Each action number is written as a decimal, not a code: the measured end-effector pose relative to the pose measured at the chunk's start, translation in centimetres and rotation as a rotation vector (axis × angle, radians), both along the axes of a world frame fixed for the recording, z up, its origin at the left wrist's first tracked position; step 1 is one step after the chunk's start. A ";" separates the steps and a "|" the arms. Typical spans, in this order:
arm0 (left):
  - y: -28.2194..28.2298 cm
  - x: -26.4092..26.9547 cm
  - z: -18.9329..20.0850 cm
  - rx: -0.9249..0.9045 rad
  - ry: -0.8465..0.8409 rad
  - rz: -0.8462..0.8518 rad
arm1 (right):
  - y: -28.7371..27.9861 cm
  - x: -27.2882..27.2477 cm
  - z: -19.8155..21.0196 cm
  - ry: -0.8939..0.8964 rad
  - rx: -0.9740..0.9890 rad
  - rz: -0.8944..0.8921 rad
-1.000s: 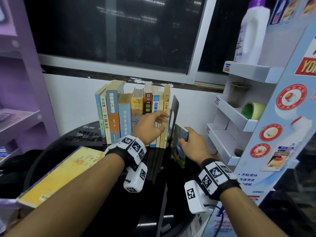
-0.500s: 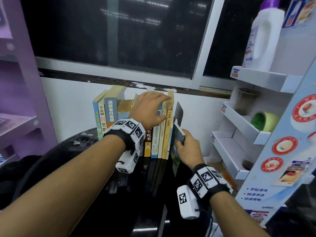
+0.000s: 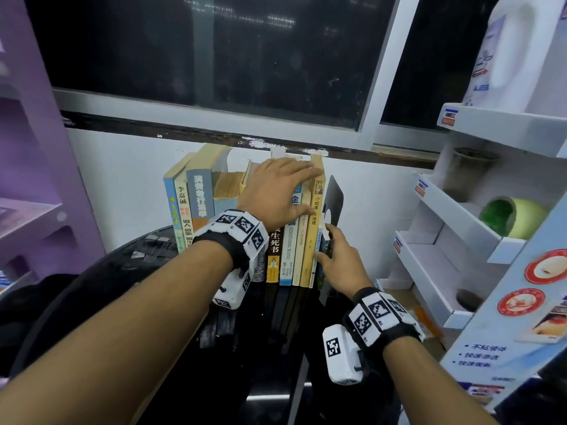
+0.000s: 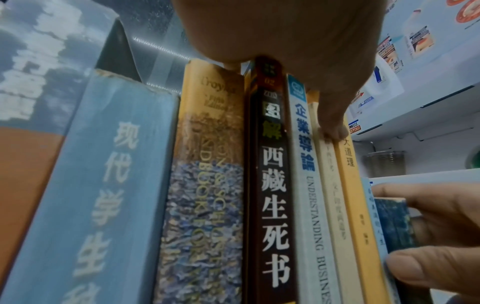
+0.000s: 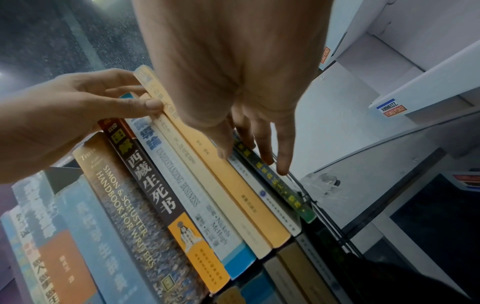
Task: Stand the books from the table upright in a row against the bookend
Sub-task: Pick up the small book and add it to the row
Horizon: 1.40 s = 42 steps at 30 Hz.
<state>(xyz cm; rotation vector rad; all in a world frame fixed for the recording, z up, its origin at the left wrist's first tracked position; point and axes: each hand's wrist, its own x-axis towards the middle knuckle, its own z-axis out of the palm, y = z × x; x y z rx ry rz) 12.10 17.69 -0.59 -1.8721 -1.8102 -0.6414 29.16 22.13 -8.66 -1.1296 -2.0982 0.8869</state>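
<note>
A row of upright books (image 3: 196, 204) stands on the black round table (image 3: 122, 271), ending at the black bookend (image 3: 334, 194) on the right. My left hand (image 3: 306, 191) lies over the tops of the right-hand books, and its thumb (image 4: 335, 127) presses a cream spine, so it grips them. A small green book (image 3: 325, 246) (image 5: 283, 195) stands upright in the gap between the last book and the bookend. My right hand (image 3: 326, 240) pinches its spine (image 4: 392, 224), thumb on the left and fingers on the bookend side.
A white display rack at the right holds a green tape roll (image 3: 515, 216) and, on its top shelf, a white detergent bottle (image 3: 515, 50). A purple shelf unit (image 3: 36, 148) stands at the left. The wall and window are close behind the books. Binder clips (image 3: 153, 246) lie on the table.
My left hand rose from the spines to the tops of the books. My right hand brought the green book upright into the gap beside the bookend. The head moved closer.
</note>
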 end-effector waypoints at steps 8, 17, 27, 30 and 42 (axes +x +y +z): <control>-0.1 0.3 -0.1 0.012 -0.063 -0.006 | 0.9 0.0 -0.1 -0.047 -0.003 0.060; -0.4 0.4 -0.2 0.030 -0.057 0.014 | 1.8 -0.2 0.1 -0.094 -0.010 0.114; -0.6 0.7 -0.2 0.053 -0.049 0.037 | 2.2 -0.2 0.0 -0.075 -0.045 0.144; -0.7 0.8 -0.1 0.057 -0.040 0.044 | 2.1 -0.3 0.1 -0.091 -0.032 0.139; -0.8 0.8 0.0 -0.001 -0.103 -0.003 | 1.0 -0.2 0.2 -0.073 0.000 0.033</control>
